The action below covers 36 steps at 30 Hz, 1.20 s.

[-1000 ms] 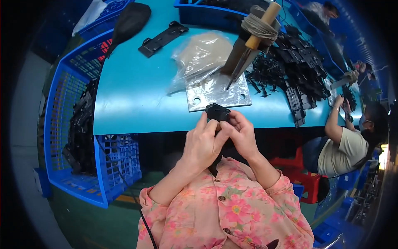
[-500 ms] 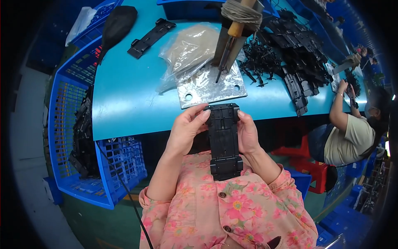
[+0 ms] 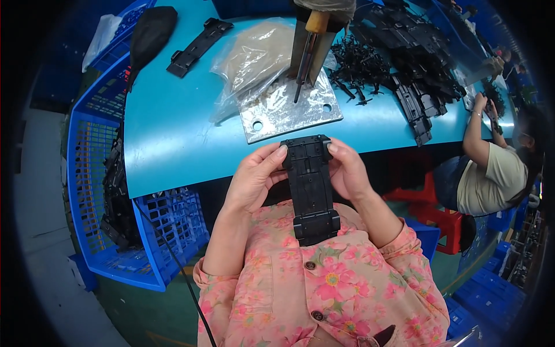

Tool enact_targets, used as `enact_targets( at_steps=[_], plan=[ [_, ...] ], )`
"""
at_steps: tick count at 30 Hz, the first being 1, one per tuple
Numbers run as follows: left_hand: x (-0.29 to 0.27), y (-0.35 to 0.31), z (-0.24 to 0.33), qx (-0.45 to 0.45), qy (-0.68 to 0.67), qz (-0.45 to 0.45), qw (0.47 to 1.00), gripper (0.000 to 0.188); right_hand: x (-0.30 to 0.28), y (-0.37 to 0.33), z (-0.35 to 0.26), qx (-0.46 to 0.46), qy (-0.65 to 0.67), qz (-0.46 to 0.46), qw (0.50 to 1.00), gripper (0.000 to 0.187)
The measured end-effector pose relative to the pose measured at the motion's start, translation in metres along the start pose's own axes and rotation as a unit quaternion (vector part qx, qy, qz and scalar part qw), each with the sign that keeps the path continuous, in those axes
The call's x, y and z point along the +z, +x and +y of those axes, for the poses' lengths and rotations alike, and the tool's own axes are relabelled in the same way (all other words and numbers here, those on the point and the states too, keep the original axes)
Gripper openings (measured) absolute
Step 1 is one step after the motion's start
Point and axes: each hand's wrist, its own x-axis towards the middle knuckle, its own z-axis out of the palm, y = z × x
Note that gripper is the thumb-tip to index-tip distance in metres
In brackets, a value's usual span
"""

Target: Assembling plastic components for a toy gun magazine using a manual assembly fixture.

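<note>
A drilled metal plate (image 3: 287, 110) lies near the blue table's (image 3: 167, 144) front edge, a clear plastic bag (image 3: 254, 58) just behind it. Black plastic parts (image 3: 416, 52) pile toward the right end. A blue crate (image 3: 92, 173) stands off the left edge.

I'm in a factory assembly workshop: my turquoise counter (image 3: 173, 133) carries heaps of black moulded plastic parts (image 3: 416, 52) and a steel jig plate (image 3: 289, 113), blue crates (image 3: 92, 173) of parts stand beside it, and a co-worker (image 3: 491, 168) sits further along.
</note>
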Motion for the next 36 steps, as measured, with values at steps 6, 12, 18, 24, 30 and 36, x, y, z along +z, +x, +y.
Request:
enact_targets(
  at_steps=[6, 12, 18, 24, 30, 36],
  plan=[
    [-0.001, 0.001, -0.003, -0.006, 0.001, -0.002, 1.000, 0.031, -0.003, 0.002, -0.031, 0.065, -0.158, -0.013, 0.985, 0.029],
    [-0.001, -0.002, -0.006, 0.014, -0.025, 0.001, 1.000, 0.029, -0.010, 0.001, -0.020, 0.059, -0.066, -0.034, 0.995, 0.027],
    [-0.001, 0.006, -0.011, 0.016, -0.040, -0.009, 0.999, 0.028, -0.009, 0.002, -0.019, 0.053, -0.043, 0.002, 0.998, 0.024],
    [0.004, 0.012, -0.006, 0.027, -0.044, -0.016, 0.999, 0.026, 0.000, 0.006, -0.029, 0.053, -0.040, 0.020, 0.998, 0.024],
    [0.005, 0.028, -0.005, 0.031, -0.039, 0.014, 0.999, 0.025, -0.015, 0.018, -0.018, 0.043, -0.014, 0.044, 0.998, 0.023],
    [0.007, 0.040, 0.004, 0.022, -0.061, 0.017, 0.998, 0.024, -0.006, 0.022, -0.028, 0.025, 0.014, 0.031, 0.999, 0.023]
  ],
)
